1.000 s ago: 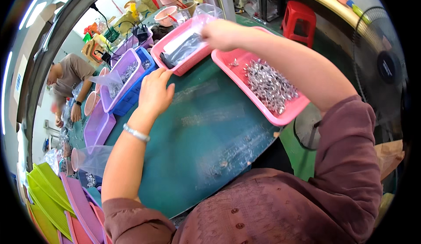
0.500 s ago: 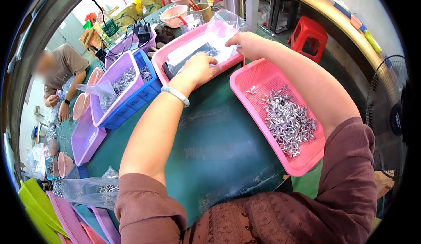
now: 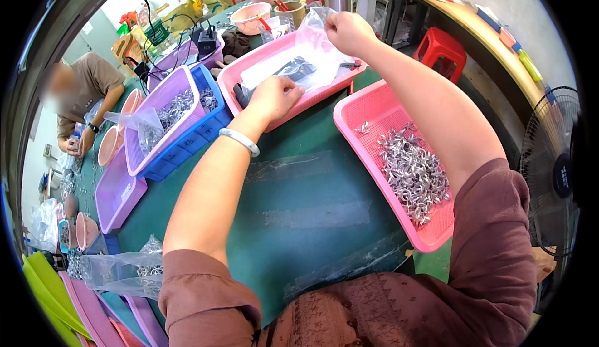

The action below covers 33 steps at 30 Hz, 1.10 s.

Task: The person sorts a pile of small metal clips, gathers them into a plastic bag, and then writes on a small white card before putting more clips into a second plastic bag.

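Both forearms stretch out from the maroon sleeves across the green table (image 3: 312, 203) toward the far pink tray (image 3: 249, 75). The left hand (image 3: 274, 96) lies knuckles-up over the near rim of that tray, wrist slightly bent, a pale bangle (image 3: 239, 141) around it; its fingers curl down onto the dark packets (image 3: 290, 69) and the white sheet lying inside, though whether they actually pinch anything there I cannot tell. The right arm reaches farther, elbow above the nearer pink basket (image 3: 359, 107), and the right hand (image 3: 346, 32) is closed into a loose fist, gripping the top edge of a clear plastic bag (image 3: 312, 41) and holding it lifted over the tray's far side. The bag hangs down from the fist so its lower part rests in the tray, just beside the packets. The basket under the right forearm holds a heap of small silvery metal parts (image 3: 412, 172). To the left stands a purple tray (image 3: 153, 107) nested in a blue crate (image 3: 187, 141), with more metal pieces in it. Another person (image 3: 81, 94) sits at the far left end of the table.
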Each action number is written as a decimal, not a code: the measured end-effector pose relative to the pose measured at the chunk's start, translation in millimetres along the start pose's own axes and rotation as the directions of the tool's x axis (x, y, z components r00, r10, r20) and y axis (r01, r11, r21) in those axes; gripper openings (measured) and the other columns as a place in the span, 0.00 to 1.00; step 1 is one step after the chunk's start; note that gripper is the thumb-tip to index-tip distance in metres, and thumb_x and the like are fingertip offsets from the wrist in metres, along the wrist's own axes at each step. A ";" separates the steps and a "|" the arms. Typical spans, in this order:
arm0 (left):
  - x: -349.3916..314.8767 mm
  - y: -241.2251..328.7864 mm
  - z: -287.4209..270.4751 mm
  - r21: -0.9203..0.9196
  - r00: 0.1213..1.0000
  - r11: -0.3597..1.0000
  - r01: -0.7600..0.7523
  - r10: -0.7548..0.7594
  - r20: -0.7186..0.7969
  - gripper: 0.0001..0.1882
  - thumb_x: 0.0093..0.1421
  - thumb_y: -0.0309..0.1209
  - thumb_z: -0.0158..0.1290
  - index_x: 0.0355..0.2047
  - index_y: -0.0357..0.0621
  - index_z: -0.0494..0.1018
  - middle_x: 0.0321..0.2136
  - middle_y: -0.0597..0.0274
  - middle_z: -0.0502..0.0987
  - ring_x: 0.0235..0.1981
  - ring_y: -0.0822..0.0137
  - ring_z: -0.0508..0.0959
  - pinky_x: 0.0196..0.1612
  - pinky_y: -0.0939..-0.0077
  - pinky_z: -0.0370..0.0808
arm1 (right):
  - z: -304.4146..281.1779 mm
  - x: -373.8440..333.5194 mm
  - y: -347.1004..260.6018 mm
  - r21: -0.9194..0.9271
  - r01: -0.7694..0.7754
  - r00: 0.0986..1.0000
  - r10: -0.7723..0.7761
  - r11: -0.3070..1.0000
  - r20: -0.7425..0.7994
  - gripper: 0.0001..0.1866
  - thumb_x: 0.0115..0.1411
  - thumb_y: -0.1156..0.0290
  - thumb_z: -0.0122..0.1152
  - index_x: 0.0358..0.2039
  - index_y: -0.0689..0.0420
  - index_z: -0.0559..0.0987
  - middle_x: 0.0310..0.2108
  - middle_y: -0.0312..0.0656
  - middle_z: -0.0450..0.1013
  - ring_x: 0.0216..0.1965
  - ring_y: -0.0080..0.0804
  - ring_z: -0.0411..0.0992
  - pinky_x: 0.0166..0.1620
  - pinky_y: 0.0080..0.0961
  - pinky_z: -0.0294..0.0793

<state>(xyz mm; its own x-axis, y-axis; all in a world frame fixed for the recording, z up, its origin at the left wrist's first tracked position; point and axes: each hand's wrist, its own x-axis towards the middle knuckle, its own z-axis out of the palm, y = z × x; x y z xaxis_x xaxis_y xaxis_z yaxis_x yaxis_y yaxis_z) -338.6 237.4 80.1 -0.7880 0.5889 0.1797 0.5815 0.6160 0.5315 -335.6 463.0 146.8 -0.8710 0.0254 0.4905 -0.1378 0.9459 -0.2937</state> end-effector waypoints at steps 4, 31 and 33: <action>-2.3 13.2 -1.2 0.189 0.978 0.977 -0.096 0.128 -0.166 0.26 0.52 0.49 0.58 0.37 0.34 0.77 0.30 0.48 0.79 0.32 0.54 0.79 0.40 0.66 0.74 | -10.8 16.8 -17.5 0.070 0.070 0.992 -0.062 0.995 -0.112 0.10 0.50 0.70 0.51 0.28 0.55 0.80 0.31 0.47 0.77 0.37 0.47 0.74 0.42 0.37 0.73; 50.8 -26.3 -43.8 -0.121 0.857 0.985 0.121 -0.165 -0.488 0.13 0.53 0.33 0.48 0.26 0.36 0.77 0.27 0.43 0.77 0.32 0.47 0.78 0.40 0.60 0.74 | 21.7 -14.6 -15.4 -0.382 0.403 0.819 -0.141 0.831 0.556 0.10 0.50 0.76 0.55 0.33 0.56 0.81 0.33 0.46 0.77 0.36 0.41 0.77 0.39 0.34 0.76; 43.0 -23.0 -50.0 -0.247 0.867 0.961 0.123 -0.225 -0.445 0.11 0.54 0.30 0.48 0.26 0.36 0.76 0.23 0.46 0.77 0.22 0.54 0.80 0.32 0.66 0.76 | 24.1 -14.0 -13.8 -0.489 0.351 0.847 -0.048 0.798 0.530 0.10 0.50 0.77 0.54 0.33 0.57 0.81 0.36 0.47 0.77 0.38 0.42 0.77 0.40 0.34 0.76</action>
<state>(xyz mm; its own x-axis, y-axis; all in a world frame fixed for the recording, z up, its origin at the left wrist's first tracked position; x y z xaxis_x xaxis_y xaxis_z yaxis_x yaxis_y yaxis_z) -396.0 222.4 116.9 -0.9038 0.1388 0.4048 0.4123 0.5355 0.7371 -332.8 441.8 124.2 -0.9808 -0.1951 -0.0058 -0.1854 0.9222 0.3393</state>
